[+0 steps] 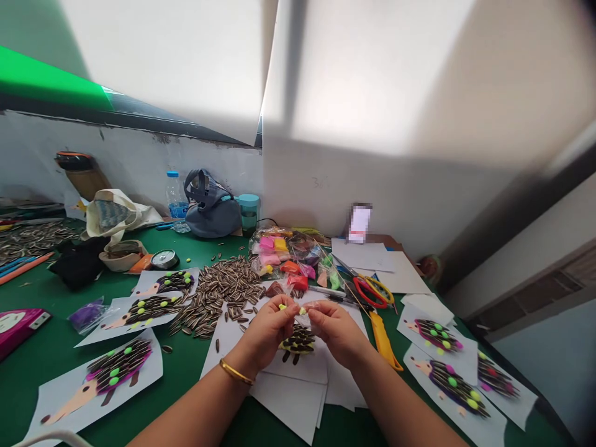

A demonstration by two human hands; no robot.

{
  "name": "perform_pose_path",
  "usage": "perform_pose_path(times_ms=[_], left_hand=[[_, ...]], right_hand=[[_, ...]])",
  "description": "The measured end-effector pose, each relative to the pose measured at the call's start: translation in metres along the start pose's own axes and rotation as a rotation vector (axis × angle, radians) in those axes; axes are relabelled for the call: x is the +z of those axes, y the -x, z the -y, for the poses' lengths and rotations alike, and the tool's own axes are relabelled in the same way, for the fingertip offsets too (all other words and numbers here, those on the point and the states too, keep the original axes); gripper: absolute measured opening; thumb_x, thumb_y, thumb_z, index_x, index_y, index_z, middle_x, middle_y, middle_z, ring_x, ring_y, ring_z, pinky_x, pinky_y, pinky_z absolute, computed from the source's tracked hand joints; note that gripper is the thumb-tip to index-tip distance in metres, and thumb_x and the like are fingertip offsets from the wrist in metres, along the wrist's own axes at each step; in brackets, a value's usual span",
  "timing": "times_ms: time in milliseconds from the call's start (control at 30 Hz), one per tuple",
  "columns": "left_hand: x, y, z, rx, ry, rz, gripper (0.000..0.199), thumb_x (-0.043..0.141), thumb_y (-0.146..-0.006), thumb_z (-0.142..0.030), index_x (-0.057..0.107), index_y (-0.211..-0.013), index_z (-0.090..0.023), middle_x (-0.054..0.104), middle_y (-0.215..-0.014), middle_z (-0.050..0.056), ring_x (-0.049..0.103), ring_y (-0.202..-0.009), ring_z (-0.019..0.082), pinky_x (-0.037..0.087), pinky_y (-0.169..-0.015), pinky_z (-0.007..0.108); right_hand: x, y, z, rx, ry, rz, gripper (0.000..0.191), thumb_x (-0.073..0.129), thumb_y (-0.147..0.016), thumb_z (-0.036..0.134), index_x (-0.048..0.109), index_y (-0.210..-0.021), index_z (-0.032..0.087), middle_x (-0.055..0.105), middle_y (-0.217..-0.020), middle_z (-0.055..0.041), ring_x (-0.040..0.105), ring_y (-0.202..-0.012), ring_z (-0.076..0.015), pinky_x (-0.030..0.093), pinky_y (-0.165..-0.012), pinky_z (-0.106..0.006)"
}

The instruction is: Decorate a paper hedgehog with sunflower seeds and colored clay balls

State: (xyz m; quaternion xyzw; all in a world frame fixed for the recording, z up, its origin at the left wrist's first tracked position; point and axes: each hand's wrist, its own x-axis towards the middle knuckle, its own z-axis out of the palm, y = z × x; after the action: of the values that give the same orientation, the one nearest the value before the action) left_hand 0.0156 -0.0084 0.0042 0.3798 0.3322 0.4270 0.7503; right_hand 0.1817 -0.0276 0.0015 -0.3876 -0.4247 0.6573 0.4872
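Observation:
Both of my hands meet over the middle of the table, fingertips pinched close together. Between the thumb and fingers of my left hand (269, 332) is soft yellow clay (302, 311), with a bit showing above the fingers too. My right hand (338, 329) pinches the same small lump from the other side, where a clear film shows at the fingers. Directly below lies a hedgehog picture (298, 344) with sunflower-seed spines on yellow clay, partly hidden by my hands. White paper sheets (293, 397) are stacked under it.
A heap of sunflower seeds (228, 282) lies left of my hands. Behind are bagged coloured clays (291, 267). Scissors (372, 292) and a yellow-handled cutter (384, 338) lie right. Finished hedgehog pictures (116, 375) flank both sides. A bottle (176, 202) and blue bag (212, 214) stand by the wall.

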Motion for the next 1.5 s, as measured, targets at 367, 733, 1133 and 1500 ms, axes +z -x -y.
perform_pose_path(times_ms=[367,733,1133,1500], left_hand=[[0.004,-0.001,0.011,0.033,-0.092,-0.075,0.039,0.078,-0.069,-0.043,0.048,-0.073,-0.018,0.046,-0.056,-0.008,0.037,-0.048,0.005,0.025,-0.047,0.017],[-0.002,-0.002,0.009,0.436,-0.302,-0.262,0.034,0.071,-0.077,-0.046,0.061,-0.100,-0.022,0.057,-0.084,-0.001,0.053,-0.070,0.012,0.044,-0.069,0.025],[-0.001,0.001,0.008,0.458,-0.440,-0.136,0.018,0.070,-0.080,-0.036,0.071,-0.087,-0.019,0.067,-0.084,0.005,0.063,-0.077,0.018,0.051,-0.070,0.030],[-0.005,-0.007,-0.010,0.244,0.157,-0.263,0.042,0.077,-0.073,-0.025,0.060,-0.110,-0.019,0.065,-0.086,0.002,0.061,-0.072,0.008,0.047,-0.062,0.017]], right_hand=[[0.011,0.008,-0.002,0.108,-0.258,0.117,0.024,0.079,-0.075,0.039,0.067,-0.076,0.017,0.048,-0.065,0.0019,0.037,-0.056,-0.0085,0.028,-0.055,-0.023],[0.006,0.003,0.001,0.062,-0.228,-0.093,0.035,0.080,-0.071,0.047,0.073,-0.091,0.019,0.045,-0.064,0.0036,0.031,-0.053,-0.0071,0.028,-0.050,-0.022],[0.006,0.006,0.003,0.041,-0.121,0.025,0.029,0.077,-0.076,0.040,0.070,-0.088,0.015,0.046,-0.063,0.0038,0.034,-0.055,-0.0072,0.025,-0.051,-0.021],[-0.037,-0.006,0.021,-0.219,0.269,-0.373,0.040,0.063,-0.080,0.056,0.067,-0.091,0.018,0.054,-0.075,-0.0001,0.047,-0.066,-0.0132,0.040,-0.060,-0.026]])
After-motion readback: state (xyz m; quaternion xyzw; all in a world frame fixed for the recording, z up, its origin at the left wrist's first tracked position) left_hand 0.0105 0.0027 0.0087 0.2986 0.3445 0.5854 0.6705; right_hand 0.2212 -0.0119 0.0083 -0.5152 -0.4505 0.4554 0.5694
